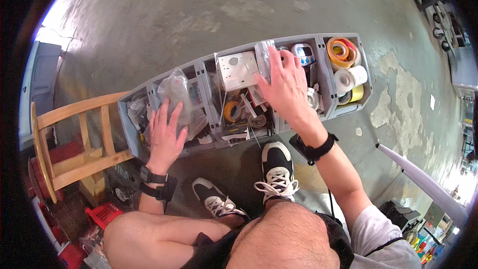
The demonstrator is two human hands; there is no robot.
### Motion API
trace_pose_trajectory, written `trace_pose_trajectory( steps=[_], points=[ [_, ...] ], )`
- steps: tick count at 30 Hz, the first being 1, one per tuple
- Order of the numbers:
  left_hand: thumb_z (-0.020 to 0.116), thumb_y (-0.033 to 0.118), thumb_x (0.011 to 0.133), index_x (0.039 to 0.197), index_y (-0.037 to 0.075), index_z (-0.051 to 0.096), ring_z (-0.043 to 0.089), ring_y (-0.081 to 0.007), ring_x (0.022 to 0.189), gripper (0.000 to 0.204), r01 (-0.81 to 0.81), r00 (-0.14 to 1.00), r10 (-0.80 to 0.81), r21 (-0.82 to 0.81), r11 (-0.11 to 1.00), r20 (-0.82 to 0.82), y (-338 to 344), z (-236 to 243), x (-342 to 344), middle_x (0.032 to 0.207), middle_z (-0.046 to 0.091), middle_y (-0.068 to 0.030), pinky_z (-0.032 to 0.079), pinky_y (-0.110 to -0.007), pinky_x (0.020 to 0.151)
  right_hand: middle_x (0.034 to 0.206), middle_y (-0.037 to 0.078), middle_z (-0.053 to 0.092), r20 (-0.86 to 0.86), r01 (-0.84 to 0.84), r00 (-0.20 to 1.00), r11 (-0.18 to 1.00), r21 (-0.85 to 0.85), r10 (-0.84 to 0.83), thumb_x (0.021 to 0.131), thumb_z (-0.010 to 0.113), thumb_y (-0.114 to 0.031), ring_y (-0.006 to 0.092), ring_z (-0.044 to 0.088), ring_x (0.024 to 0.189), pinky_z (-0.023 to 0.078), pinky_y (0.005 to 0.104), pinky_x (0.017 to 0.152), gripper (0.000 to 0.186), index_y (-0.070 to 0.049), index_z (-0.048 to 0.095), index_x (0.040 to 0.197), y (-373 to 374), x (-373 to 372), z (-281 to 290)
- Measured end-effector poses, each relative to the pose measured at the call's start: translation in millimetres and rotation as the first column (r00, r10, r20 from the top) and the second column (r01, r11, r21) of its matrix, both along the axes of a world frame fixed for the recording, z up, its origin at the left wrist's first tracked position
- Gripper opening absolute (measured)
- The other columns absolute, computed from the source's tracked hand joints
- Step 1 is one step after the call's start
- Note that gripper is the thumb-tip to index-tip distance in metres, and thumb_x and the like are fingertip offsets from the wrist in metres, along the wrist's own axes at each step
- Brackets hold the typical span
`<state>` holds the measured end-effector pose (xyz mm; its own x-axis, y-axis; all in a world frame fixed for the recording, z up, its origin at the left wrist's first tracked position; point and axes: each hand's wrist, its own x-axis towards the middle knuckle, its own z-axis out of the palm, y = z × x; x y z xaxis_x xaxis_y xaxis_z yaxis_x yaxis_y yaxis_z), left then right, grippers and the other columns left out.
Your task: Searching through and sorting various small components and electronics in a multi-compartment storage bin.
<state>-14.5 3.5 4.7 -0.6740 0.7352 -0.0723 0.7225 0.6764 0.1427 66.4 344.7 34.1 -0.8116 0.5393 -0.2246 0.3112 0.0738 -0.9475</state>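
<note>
My left hand (167, 134) is open, fingers spread on or just over a crumpled clear plastic bag (175, 89) in a grey bin (130, 142) left of centre. My right hand (286, 87) is open over the bins right of centre, fingertips at a narrow clear packet (264, 54); contact is unclear. Beside it lie a white plate with holes (235, 67), an orange tape roll (230, 110) among small loose parts, and a white-and-blue handheld device (303, 53), partly behind my fingers. The rightmost bin holds stacked yellow tape rolls (338, 50) and white rolls (357, 74).
A wooden frame (84, 111) stands left of the bins, with a red crate (103, 215) below. My shoes (276, 167) are just below the bins. A pale pole (423, 174) slants at the right. Equipment (438, 25) lines the far right edge of the concrete floor (199, 10).
</note>
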Motion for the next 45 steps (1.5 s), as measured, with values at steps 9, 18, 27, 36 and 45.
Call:
trace_pose_trajectory(
  steps=[9,18,27,36,45],
  points=[
    [0.072,0.018,0.091,0.162,0.017,0.041,0.037,-0.043,0.15,0.077,-0.002,1.0,0.003,-0.021,1.0,0.015,-4,-1,-2,0.165,0.035,-0.0219,0.023,-0.059,0.128,0.115,0.015,0.076,-0.038,0.012,0.999,0.992,-0.128,-0.017,0.106,0.06,-0.017,0.0232,0.073,0.102,0.056,0.0364,0.09,0.024,-0.003,0.06,0.126,8,-14,3],
    [0.072,0.018,0.092,0.161,0.018,0.042,0.037,-0.0423,0.15,0.075,-0.006,1.0,0.006,-0.026,1.0,0.027,-2,-3,-2,0.165,0.035,-0.0214,0.023,-0.059,0.128,0.116,0.015,0.076,-0.061,0.04,0.997,0.969,-0.245,-0.057,0.108,0.058,-0.016,0.0206,0.073,0.102,0.056,0.0344,0.091,0.021,-0.003,0.061,0.124,65,49,15],
    [0.074,0.02,0.09,0.161,0.018,0.043,0.041,-0.0409,0.147,0.078,0.004,1.0,-0.004,0.0,1.0,-0.011,-1,-2,-3,0.163,0.038,-0.0215,0.025,-0.058,0.126,0.117,0.014,0.077,-0.086,0.069,0.991,0.935,-0.349,-0.105,0.11,0.056,-0.015,0.0183,0.073,0.103,0.056,0.0327,0.093,0.019,-0.002,0.061,0.122,88,94,20],
    [0.074,0.018,0.089,0.16,0.017,0.044,0.04,-0.0408,0.148,0.077,0.001,1.0,-0.001,-0.002,1.0,0.016,1,2,-2,0.164,0.037,-0.0221,0.025,-0.058,0.126,0.128,0.024,0.065,0.143,-0.104,0.987,0.397,0.912,-0.07,0.096,0.067,-0.007,0.0414,0.065,0.115,0.053,0.0469,0.099,0.038,0.001,0.061,0.132,38,89,-19],
    [0.074,0.019,0.089,0.16,0.016,0.043,0.041,-0.0413,0.147,0.077,-0.006,1.0,0.007,-0.014,1.0,0.009,-3,-2,-3,0.164,0.036,-0.0226,0.025,-0.059,0.126,0.124,0.025,0.063,0.339,-0.329,0.938,0.48,0.813,0.07,0.098,0.062,-0.008,0.0439,0.059,0.117,0.049,0.0509,0.102,0.035,0.005,0.061,0.131,17,77,-58]
  ],
)
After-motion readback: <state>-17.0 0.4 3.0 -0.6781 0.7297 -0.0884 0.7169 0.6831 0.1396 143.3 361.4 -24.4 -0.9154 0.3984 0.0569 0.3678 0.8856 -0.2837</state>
